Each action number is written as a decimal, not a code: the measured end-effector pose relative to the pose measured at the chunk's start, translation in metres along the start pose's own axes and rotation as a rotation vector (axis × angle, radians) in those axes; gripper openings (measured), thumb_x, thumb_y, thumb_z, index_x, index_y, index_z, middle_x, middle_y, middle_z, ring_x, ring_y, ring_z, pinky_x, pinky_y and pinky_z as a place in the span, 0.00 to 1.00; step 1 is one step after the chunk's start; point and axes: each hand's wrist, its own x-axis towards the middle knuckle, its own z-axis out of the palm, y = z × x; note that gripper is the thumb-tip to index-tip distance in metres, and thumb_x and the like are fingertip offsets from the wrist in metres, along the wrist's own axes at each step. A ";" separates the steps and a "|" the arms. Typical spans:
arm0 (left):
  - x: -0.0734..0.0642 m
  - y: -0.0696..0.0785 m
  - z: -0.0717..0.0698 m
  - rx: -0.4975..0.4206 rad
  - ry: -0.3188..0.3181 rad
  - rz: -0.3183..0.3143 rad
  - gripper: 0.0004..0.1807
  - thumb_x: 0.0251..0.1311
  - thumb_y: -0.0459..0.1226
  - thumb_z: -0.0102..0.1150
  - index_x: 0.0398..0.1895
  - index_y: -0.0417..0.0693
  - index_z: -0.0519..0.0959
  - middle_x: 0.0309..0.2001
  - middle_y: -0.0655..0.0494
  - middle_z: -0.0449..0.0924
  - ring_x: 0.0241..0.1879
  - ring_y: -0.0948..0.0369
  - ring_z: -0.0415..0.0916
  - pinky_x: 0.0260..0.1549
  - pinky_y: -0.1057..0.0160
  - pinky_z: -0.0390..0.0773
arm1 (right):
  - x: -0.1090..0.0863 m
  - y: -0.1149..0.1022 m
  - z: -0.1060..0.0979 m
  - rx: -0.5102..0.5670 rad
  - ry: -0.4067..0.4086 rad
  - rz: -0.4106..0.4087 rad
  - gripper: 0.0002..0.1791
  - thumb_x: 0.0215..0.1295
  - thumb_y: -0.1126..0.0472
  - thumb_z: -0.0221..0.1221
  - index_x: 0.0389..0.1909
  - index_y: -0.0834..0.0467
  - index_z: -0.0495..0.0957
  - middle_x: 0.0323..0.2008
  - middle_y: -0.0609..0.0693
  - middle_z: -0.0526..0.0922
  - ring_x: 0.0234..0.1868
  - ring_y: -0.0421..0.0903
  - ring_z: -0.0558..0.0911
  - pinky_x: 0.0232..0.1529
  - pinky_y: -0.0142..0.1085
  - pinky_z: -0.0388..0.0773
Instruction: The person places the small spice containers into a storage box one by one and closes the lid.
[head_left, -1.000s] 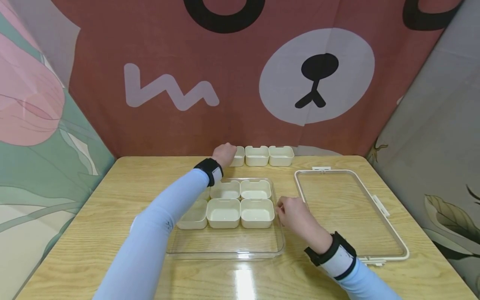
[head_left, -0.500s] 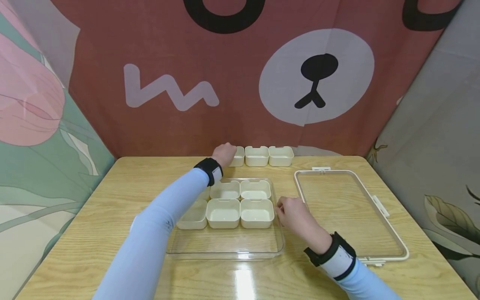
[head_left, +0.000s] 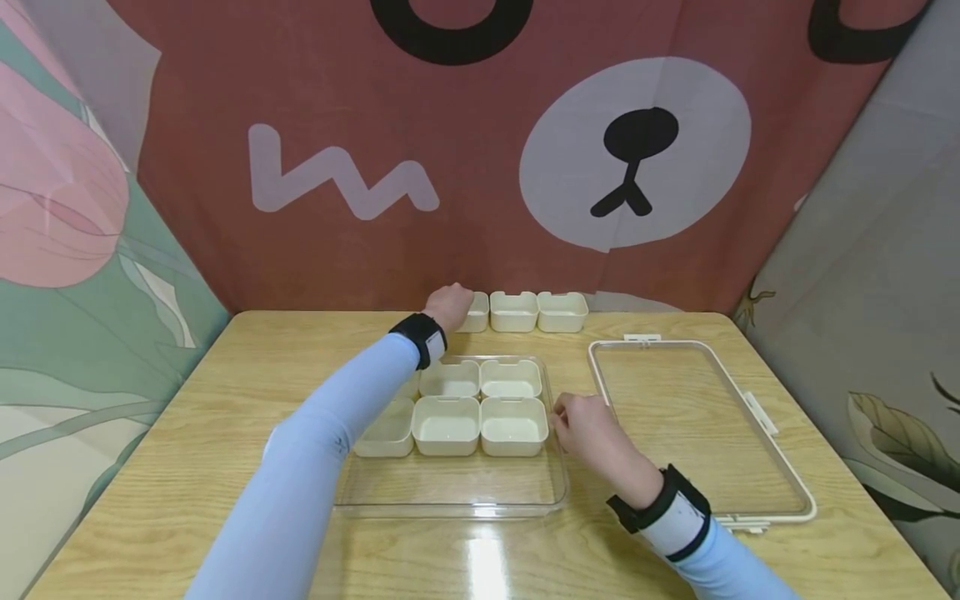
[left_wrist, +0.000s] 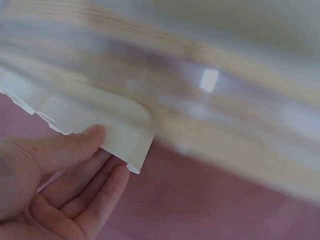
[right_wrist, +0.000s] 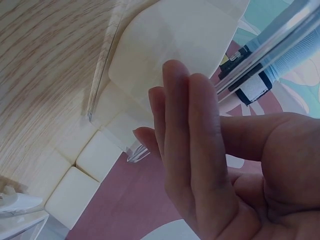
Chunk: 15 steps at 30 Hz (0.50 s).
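At the back of the table, my left hand (head_left: 449,307) pinches a cream plastic box (head_left: 477,313) at the left end of a short row. In the left wrist view, the thumb lies on the wall of that box (left_wrist: 120,120), with fingers at its rim. More cream boxes (head_left: 513,427) sit in two rows inside a clear bin (head_left: 465,508); my left arm hides part of them. My right hand (head_left: 592,433) is beside the bin's right wall, its fingers fairly straight in the right wrist view. Whether it touches the wall is hard to tell.
Two further cream boxes (head_left: 562,313) stand right of the one in my left hand. A clear lid with a white frame (head_left: 787,467) and side clips lies on the right of the wooden table (head_left: 247,358). A printed cloth (head_left: 465,250) hangs behind the table.
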 end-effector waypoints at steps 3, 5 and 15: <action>0.000 -0.002 0.002 -0.001 0.020 0.003 0.12 0.65 0.28 0.50 0.46 0.43 0.81 0.41 0.48 0.83 0.39 0.54 0.81 0.36 0.58 0.82 | 0.000 0.000 0.001 -0.004 -0.002 0.001 0.04 0.59 0.66 0.60 0.28 0.64 0.80 0.16 0.49 0.78 0.16 0.37 0.74 0.17 0.28 0.71; -0.002 -0.003 0.002 0.005 0.033 0.007 0.12 0.66 0.28 0.49 0.45 0.43 0.81 0.41 0.48 0.83 0.38 0.54 0.81 0.35 0.58 0.82 | 0.000 0.000 0.001 -0.005 -0.004 0.001 0.04 0.60 0.66 0.60 0.29 0.64 0.80 0.16 0.48 0.78 0.16 0.37 0.74 0.17 0.28 0.70; -0.014 -0.009 -0.003 0.042 0.106 0.050 0.12 0.66 0.27 0.47 0.41 0.43 0.82 0.38 0.47 0.84 0.36 0.52 0.82 0.32 0.55 0.82 | -0.001 -0.001 0.000 0.001 0.000 0.002 0.04 0.60 0.66 0.60 0.28 0.64 0.80 0.16 0.48 0.78 0.15 0.37 0.73 0.17 0.28 0.70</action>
